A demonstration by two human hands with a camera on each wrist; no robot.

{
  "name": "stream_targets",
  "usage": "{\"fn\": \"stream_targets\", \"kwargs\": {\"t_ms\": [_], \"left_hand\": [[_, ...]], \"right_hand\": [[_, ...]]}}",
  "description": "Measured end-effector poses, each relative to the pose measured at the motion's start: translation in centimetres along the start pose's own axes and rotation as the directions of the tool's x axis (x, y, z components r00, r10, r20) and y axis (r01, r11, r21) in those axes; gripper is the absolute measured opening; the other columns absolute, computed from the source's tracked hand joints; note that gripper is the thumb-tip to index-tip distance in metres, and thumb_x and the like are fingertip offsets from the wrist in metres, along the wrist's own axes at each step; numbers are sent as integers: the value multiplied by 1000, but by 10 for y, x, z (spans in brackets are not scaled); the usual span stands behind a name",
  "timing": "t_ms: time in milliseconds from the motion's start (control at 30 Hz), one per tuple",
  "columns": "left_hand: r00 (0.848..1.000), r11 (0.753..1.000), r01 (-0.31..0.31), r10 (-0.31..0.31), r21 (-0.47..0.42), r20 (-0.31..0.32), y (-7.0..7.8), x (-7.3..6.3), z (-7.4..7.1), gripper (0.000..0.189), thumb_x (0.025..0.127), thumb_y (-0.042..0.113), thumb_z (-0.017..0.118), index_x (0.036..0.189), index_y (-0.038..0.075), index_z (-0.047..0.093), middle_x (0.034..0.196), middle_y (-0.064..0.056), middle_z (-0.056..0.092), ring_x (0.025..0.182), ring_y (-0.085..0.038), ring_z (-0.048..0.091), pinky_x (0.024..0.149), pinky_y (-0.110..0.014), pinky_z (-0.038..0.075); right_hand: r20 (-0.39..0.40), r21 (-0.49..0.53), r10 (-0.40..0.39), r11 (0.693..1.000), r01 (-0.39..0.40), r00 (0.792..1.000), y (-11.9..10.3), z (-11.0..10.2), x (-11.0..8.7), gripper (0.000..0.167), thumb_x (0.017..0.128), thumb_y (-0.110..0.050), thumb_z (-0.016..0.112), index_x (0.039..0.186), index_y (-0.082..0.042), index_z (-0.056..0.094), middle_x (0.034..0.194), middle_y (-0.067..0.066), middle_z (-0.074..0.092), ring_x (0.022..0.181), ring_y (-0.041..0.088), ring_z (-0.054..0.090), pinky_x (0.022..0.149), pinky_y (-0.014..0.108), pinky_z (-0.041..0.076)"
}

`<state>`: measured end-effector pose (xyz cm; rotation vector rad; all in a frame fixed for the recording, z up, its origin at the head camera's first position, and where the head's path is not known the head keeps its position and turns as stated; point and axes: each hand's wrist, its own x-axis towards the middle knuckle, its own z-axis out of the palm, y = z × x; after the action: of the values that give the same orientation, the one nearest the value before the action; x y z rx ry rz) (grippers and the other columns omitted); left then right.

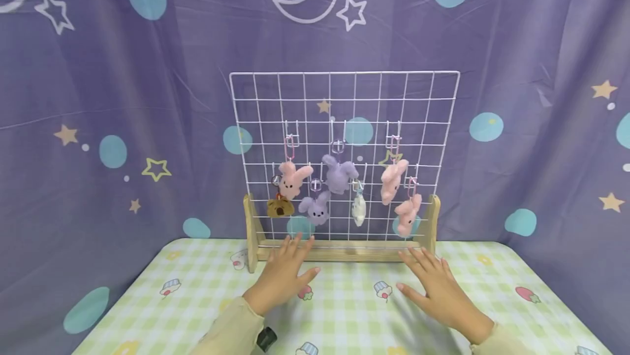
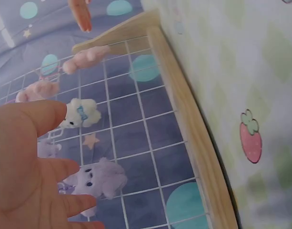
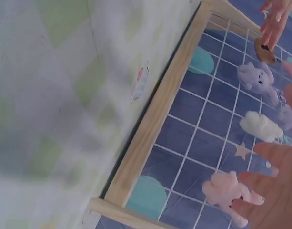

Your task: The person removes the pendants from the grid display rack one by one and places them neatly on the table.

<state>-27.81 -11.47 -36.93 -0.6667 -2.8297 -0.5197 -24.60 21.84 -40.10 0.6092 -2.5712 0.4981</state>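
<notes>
In the head view my left hand (image 1: 281, 274) is held over the table with fingers spread, near the left foot of a white wire grid rack (image 1: 344, 73). My right hand (image 1: 440, 292) is likewise spread, near the right foot. Neither holds anything. Plush keychains hang on the rack's hooks: pink bunnies (image 1: 292, 180), purple bunnies (image 1: 339, 174), a brown bear-like head (image 1: 280, 207) and a white plush (image 1: 359, 209). From the left wrist, the white plush (image 2: 82, 113) shows a blue bow. A pink bunny (image 3: 226, 191) appears just beyond my right fingers in the right wrist view.
The rack stands on a wooden base (image 1: 344, 252) at the table's back. A green checked cloth (image 1: 354, 316) covers the table. Behind hangs a purple curtain (image 1: 197, 70) with moons and stars. A dark object (image 1: 266, 338) sits by the left sleeve.
</notes>
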Motion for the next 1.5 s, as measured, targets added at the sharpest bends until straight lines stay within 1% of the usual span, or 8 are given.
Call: {"fn": "stream_targets", "kwargs": {"t_ms": [400,600,933,1000,1100,1200,1333,1500], "left_hand": [[995,990,-62,52,-128,-81,-4,3,-18,65,95,42,51,150,17,25,153,-15,23,137,-41,24,106,-62,23],[981,973,-116,80,-201,-177,-4,6,-33,64,94,33,56,149,15,28,151,-13,30,136,-36,29,106,-59,27],[929,943,-234,146,-235,-341,-5,25,-61,53,94,25,57,142,9,40,141,-13,45,126,-31,45,101,-52,38],[912,935,-261,157,-240,-380,-5,29,-65,51,94,22,59,140,8,42,136,-14,50,121,-29,50,98,-50,41],[886,922,-293,161,-254,-435,-4,33,-71,48,93,17,60,137,6,46,113,-11,60,98,-23,57,83,-42,49],[862,904,-325,162,-277,-481,-2,39,-78,47,92,13,61,136,6,47,96,-8,59,72,-17,51,64,-31,46],[831,892,-355,164,-279,-532,0,49,-87,44,91,11,61,133,4,51,102,-13,62,63,-16,51,54,-23,44],[788,922,-308,111,-232,-605,-2,60,-99,37,90,13,63,125,3,57,108,-14,65,63,-19,50,53,-27,43]], "right_hand": [[-103,155,-68,984,84,992,20,-23,21,57,87,-24,67,137,-5,46,139,23,44,125,51,35,93,71,27],[-180,231,54,973,-11,982,34,-36,38,48,88,-21,67,129,-2,53,134,23,49,121,48,41,93,66,32],[-283,282,222,949,-140,933,52,-50,66,46,91,-28,64,125,1,56,123,26,57,113,43,51,94,59,38],[-306,312,248,938,-150,919,54,-52,70,46,91,-29,63,125,1,56,122,25,58,111,42,52,92,58,39],[-342,360,285,920,-156,895,56,-55,79,47,91,-31,63,125,1,57,123,23,59,111,40,54,93,55,41],[-387,416,342,893,-169,856,59,-56,88,46,90,-31,64,124,0,58,123,19,60,112,36,55,95,49,43],[-436,488,430,851,-194,791,63,-56,98,45,88,-28,67,124,-1,59,122,15,62,112,29,57,97,35,44],[-485,563,499,807,-180,718,65,-55,110,44,87,-24,69,124,-3,59,122,14,62,111,27,58,97,30,44]]}}
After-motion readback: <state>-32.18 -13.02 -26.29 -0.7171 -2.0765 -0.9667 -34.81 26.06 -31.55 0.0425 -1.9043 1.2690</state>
